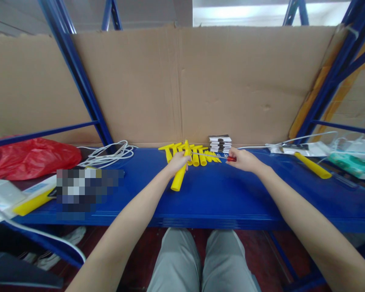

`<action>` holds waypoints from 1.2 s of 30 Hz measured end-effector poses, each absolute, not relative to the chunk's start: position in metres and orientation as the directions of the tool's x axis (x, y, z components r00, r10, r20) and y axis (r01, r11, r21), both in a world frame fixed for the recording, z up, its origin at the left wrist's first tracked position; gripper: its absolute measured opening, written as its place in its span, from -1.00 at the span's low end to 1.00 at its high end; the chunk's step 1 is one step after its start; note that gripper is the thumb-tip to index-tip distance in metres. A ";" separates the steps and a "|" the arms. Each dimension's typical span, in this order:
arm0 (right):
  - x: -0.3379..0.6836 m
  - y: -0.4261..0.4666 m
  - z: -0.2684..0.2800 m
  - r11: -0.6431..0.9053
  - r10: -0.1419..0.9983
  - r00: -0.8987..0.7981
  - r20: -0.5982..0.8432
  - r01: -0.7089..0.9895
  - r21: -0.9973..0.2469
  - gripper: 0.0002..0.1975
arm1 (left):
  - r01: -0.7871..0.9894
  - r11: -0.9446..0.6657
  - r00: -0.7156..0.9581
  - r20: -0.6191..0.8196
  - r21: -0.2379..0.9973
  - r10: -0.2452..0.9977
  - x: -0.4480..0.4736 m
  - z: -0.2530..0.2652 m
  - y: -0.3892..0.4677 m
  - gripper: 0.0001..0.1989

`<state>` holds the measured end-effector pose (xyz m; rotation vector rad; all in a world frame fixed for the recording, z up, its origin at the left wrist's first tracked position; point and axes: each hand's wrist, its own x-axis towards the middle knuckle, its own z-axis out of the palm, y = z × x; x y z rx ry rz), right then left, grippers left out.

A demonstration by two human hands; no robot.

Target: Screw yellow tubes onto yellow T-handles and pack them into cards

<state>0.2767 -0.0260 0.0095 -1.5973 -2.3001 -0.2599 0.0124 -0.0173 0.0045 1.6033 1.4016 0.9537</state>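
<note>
My left hand point(177, 161) is closed around a yellow plastic tube point(178, 181), its open wide end tilted down toward me over the blue table. In my right hand point(243, 159) is a screwdriver point(231, 158) with a red handle. Its thin metal shaft points left and reaches the tube near my left fingers; whether the tip touches it, I cannot tell. Just behind both hands lies a row of similar yellow T-shaped tubes point(195, 159), with small flat yellow pieces point(212, 157) to their right. A stack of black-and-white printed packets point(220, 143) stands near the cardboard.
Blue tabletop point(215, 194) lies under my hands. A cardboard wall point(237, 85) rises behind it. At left are a red plastic bag point(36, 156) and a coiled white cable point(117, 154). Another yellow tube point(313, 165) and a green packet point(351, 164) lie at right.
</note>
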 end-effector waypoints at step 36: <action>0.278 -0.020 0.004 0.445 0.891 -0.398 0.217 0.860 -0.250 -0.77 | 0.435 -0.080 0.106 0.037 0.897 0.994 0.012 0.006 -0.019 -0.88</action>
